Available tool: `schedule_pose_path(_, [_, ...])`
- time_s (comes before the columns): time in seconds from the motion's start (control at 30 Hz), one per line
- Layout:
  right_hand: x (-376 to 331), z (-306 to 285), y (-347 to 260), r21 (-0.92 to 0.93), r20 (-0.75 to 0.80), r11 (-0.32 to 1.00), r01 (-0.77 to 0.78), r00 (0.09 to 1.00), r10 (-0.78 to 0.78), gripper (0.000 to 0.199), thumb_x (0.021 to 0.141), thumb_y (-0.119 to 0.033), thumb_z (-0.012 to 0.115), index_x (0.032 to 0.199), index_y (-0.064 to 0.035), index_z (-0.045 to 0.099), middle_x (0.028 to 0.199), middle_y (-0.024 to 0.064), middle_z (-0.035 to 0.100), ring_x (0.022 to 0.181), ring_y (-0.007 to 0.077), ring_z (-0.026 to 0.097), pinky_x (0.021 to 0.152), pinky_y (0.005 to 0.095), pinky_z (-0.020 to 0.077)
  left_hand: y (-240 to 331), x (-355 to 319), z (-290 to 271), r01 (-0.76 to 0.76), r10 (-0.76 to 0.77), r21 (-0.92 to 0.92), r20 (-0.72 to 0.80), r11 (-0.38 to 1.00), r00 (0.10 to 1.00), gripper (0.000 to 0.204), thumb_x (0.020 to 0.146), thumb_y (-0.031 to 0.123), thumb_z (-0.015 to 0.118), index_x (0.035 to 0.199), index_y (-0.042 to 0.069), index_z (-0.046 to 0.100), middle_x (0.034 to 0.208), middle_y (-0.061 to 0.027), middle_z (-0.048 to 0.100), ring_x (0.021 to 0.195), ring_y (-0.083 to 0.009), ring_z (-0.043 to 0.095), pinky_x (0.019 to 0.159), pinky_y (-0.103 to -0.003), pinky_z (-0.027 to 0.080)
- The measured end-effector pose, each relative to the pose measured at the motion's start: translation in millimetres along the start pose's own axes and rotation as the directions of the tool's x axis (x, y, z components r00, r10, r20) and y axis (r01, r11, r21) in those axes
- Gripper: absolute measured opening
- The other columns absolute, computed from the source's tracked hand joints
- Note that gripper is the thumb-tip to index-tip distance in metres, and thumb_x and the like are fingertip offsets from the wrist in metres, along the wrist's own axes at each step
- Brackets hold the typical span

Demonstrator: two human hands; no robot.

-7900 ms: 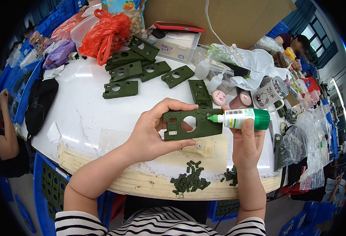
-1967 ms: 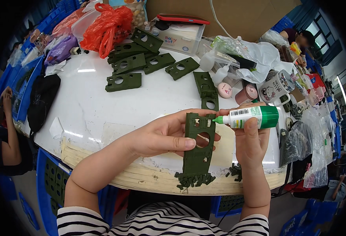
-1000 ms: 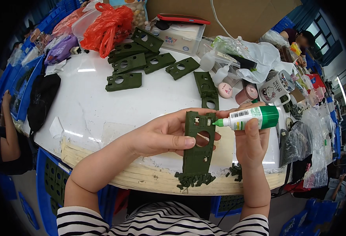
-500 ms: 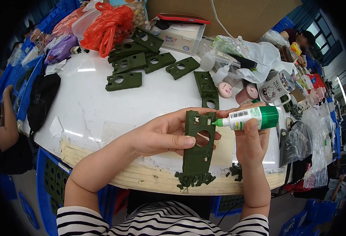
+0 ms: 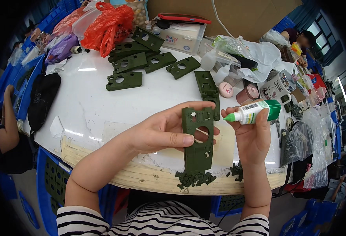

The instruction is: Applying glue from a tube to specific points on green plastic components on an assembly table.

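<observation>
My left hand [image 5: 159,129] grips a dark green plastic panel [image 5: 197,157] upright, thumb on its face and fingers behind. The panel has a large round hole and small square openings near its top, with pale spots beside some of them. To its right, my right hand [image 5: 257,139] is wrapped round a white glue bottle [image 5: 251,113] with a green base and a green pointed nozzle. The bottle lies nearly level, its tip pointing left and a little apart from the panel. Under the panel's lower end, small dark green pieces [image 5: 194,179] lie heaped at the table's edge.
Several similar green panels [image 5: 124,81] lie at the back left, near a red plastic bag [image 5: 106,29]. Another green part [image 5: 207,84] lies beyond my hands. A white mug [image 5: 275,88], a pink round tin [image 5: 225,89] and plastic bags crowd the right. A black cloth [image 5: 43,100] hangs over the left edge.
The glue bottle has drawn back to the right, its nozzle leaving the panel's upper openings. The panel has shifted and turned slightly in my left hand.
</observation>
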State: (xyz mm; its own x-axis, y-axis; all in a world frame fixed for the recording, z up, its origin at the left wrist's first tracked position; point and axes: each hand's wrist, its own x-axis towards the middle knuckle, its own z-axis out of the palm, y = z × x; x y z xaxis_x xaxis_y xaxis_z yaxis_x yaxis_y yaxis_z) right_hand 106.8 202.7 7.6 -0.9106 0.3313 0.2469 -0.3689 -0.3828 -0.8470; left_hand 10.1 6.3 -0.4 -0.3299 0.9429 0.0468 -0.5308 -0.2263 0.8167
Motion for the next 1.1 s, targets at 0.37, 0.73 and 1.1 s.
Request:
schedule_pose_path(0.37, [1, 2, -3, 0.051, -0.028, 0.999, -0.014, 0.999, 0.016, 0.032, 0.096, -0.032, 0.047, 0.104, -0.0014, 0.050, 0.093, 0.0164, 0.064, 0.089, 0.0301, 0.066, 0.079, 0.0414, 0.0554, 30, -1, -83, 0.107, 0.231, 0.600, -0.459, 0.793, 0.858, 0.064, 0.059, 0.010, 0.084, 0.110, 0.007, 0.045, 0.100, -0.0065, 0.059, 0.096, -0.0166, 0.057, 0.081, -0.030, 0.047])
schedule_pose_path(0.73, [2, -3, -3, 0.019, -0.004, 1.000, -0.005, 1.000, 0.005, 0.031, 0.096, -0.031, 0.047, 0.105, -0.0021, 0.051, 0.095, 0.0115, 0.063, 0.089, 0.0257, 0.066, 0.078, 0.0413, 0.0559, 30, -5, -56, 0.262, 0.584, 0.961, -0.163, -0.090, 0.795, 0.047, 0.065, 0.022, 0.081, 0.102, 0.004, 0.057, 0.099, -0.0097, 0.055, 0.097, -0.0259, 0.045, 0.081, -0.034, 0.040])
schedule_pose_path(1.1, [12, -8, -11, 0.095, -0.057, 0.995, 0.027, 0.998, -0.022, 0.027, 0.094, -0.028, 0.054, 0.108, -0.0051, 0.050, 0.102, 0.0063, 0.058, 0.092, 0.0183, 0.062, 0.077, 0.0384, 0.0560, 45, -66, 114, -0.842, 0.782, 0.394, 0.621, -0.367, -0.051, 0.017, 0.090, 0.036, 0.048, 0.089, 0.020, 0.054, 0.066, 0.0043, 0.050, 0.055, -0.0070, 0.040, 0.055, -0.024, 0.030])
